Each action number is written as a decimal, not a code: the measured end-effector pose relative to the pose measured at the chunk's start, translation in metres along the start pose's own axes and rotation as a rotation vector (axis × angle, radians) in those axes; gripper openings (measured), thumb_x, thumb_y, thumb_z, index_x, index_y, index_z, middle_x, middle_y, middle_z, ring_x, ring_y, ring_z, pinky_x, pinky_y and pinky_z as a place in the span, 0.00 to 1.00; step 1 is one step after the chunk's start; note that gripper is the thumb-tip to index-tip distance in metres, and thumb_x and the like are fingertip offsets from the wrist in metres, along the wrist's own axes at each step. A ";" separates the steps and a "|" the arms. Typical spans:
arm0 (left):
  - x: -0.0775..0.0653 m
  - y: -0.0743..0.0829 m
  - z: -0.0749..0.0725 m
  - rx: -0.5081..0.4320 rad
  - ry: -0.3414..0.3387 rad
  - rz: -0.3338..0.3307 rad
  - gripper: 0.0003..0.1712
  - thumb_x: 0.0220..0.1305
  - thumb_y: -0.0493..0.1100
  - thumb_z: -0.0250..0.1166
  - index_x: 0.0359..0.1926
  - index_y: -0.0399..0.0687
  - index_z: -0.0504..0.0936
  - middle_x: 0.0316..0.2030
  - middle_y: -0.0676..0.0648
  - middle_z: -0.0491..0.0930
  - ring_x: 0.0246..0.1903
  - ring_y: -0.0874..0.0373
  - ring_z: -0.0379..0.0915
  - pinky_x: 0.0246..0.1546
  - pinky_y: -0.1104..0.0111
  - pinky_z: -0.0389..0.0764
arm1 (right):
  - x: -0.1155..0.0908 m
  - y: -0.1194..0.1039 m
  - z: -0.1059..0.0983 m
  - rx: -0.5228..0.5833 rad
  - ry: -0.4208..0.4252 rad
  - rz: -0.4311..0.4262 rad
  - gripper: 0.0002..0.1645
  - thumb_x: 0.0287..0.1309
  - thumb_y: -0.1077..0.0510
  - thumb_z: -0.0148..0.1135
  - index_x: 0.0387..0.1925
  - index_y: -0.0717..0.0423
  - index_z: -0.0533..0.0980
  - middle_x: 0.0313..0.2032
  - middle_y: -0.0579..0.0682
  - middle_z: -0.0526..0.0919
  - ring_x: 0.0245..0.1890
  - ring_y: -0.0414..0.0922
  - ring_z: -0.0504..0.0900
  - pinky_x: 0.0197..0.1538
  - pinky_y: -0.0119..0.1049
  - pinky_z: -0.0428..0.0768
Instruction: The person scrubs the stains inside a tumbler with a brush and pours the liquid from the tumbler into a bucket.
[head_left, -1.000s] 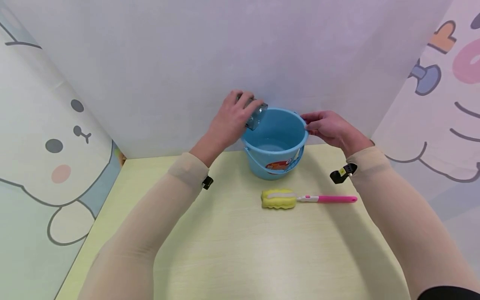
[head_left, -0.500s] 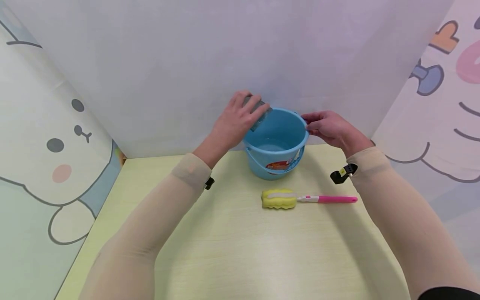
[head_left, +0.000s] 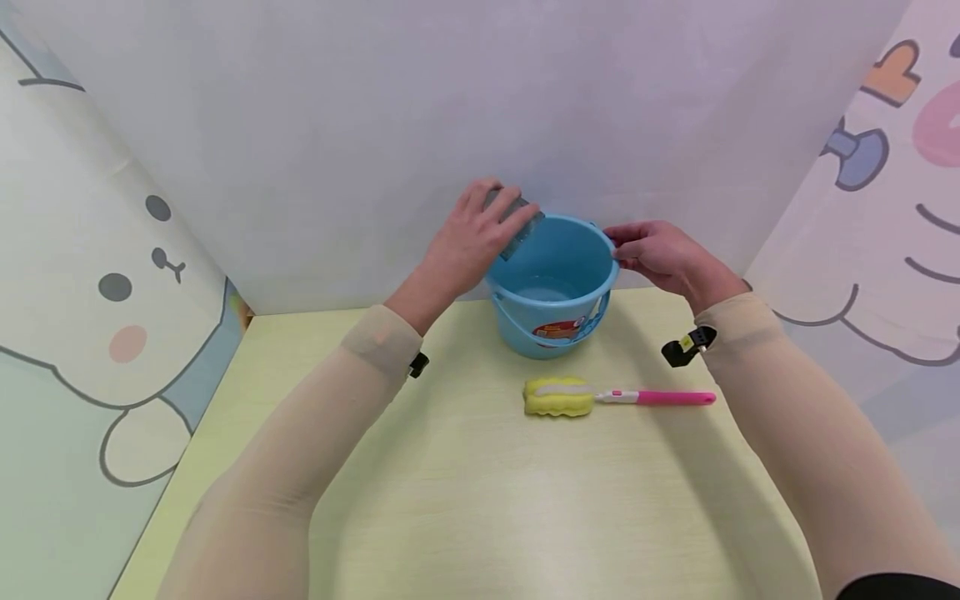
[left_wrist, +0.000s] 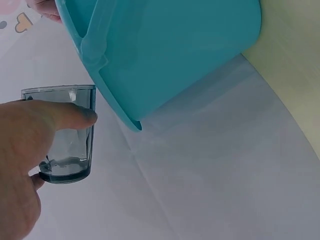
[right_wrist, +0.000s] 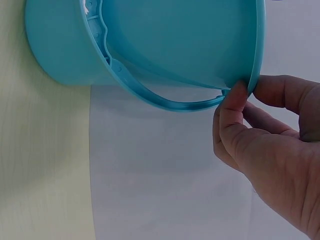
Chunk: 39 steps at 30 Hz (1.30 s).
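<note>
My left hand (head_left: 472,237) grips a clear glass cup (left_wrist: 75,145) and tilts it at the left rim of a blue bucket (head_left: 551,325). In the left wrist view the thumb lies along the cup's side, and its mouth is right by the bucket's rim. On the other side, my right hand (head_left: 660,254) pinches the bucket's rim between thumb and fingers, close to where the handle (right_wrist: 170,103) joins it. The bucket stands upright, its handle hanging down at the front. A shallow layer of water (head_left: 547,289) shows at its bottom.
A yellow sponge brush (head_left: 558,397) with a pink handle (head_left: 675,398) lies on the pale wooden table (head_left: 480,500) in front of the bucket. Behind the bucket rises a white wall (head_left: 360,150). Cartoon-printed panels (head_left: 67,350) flank the table on both sides.
The left hand has moved slightly right, tipping the glass cup further over the bucket's rim. The right hand keeps its hold, and the bucket and brush have stayed in place.
</note>
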<state>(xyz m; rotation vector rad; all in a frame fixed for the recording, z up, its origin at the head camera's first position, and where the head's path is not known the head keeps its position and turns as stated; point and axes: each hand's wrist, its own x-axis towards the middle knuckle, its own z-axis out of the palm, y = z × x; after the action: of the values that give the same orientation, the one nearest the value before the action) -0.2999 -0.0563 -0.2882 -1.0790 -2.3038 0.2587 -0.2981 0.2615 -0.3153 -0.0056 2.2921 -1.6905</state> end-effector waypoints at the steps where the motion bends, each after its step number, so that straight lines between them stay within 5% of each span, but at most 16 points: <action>1: 0.000 0.000 0.000 -0.004 0.000 -0.005 0.40 0.67 0.39 0.74 0.77 0.52 0.70 0.71 0.38 0.67 0.70 0.38 0.58 0.73 0.46 0.63 | 0.000 0.000 0.000 -0.001 0.000 0.001 0.33 0.80 0.66 0.54 0.81 0.61 0.60 0.74 0.62 0.67 0.69 0.61 0.69 0.56 0.30 0.83; 11: -0.003 -0.004 0.000 -0.147 0.039 -0.127 0.31 0.74 0.36 0.66 0.75 0.50 0.72 0.68 0.38 0.71 0.67 0.38 0.61 0.70 0.50 0.68 | 0.001 -0.001 -0.001 -0.005 -0.011 -0.006 0.34 0.80 0.65 0.54 0.81 0.62 0.59 0.75 0.63 0.65 0.69 0.61 0.68 0.64 0.36 0.80; 19: -0.011 -0.009 0.002 -0.393 0.029 -0.298 0.47 0.60 0.44 0.82 0.76 0.46 0.68 0.68 0.38 0.69 0.67 0.40 0.59 0.65 0.51 0.72 | 0.002 0.000 -0.002 -0.005 -0.013 -0.007 0.34 0.80 0.65 0.53 0.81 0.61 0.59 0.75 0.63 0.65 0.69 0.61 0.68 0.62 0.35 0.81; 28: -0.020 -0.008 0.002 -0.680 0.063 -0.501 0.50 0.60 0.48 0.82 0.77 0.43 0.66 0.68 0.39 0.68 0.67 0.42 0.60 0.63 0.54 0.76 | 0.004 0.002 -0.001 0.015 -0.008 -0.005 0.34 0.79 0.66 0.55 0.80 0.63 0.61 0.74 0.63 0.66 0.65 0.59 0.71 0.53 0.28 0.83; 39: -0.036 -0.010 0.004 -0.924 0.168 -0.644 0.51 0.59 0.49 0.82 0.77 0.41 0.65 0.68 0.41 0.70 0.65 0.47 0.65 0.63 0.55 0.75 | 0.005 0.003 0.000 0.014 -0.006 -0.008 0.33 0.79 0.66 0.55 0.80 0.63 0.61 0.74 0.63 0.66 0.67 0.60 0.71 0.54 0.28 0.83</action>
<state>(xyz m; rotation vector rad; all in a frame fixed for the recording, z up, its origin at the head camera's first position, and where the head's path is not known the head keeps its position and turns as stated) -0.2901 -0.0893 -0.3022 -0.6013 -2.4777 -1.1859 -0.3027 0.2618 -0.3192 -0.0163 2.2787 -1.7080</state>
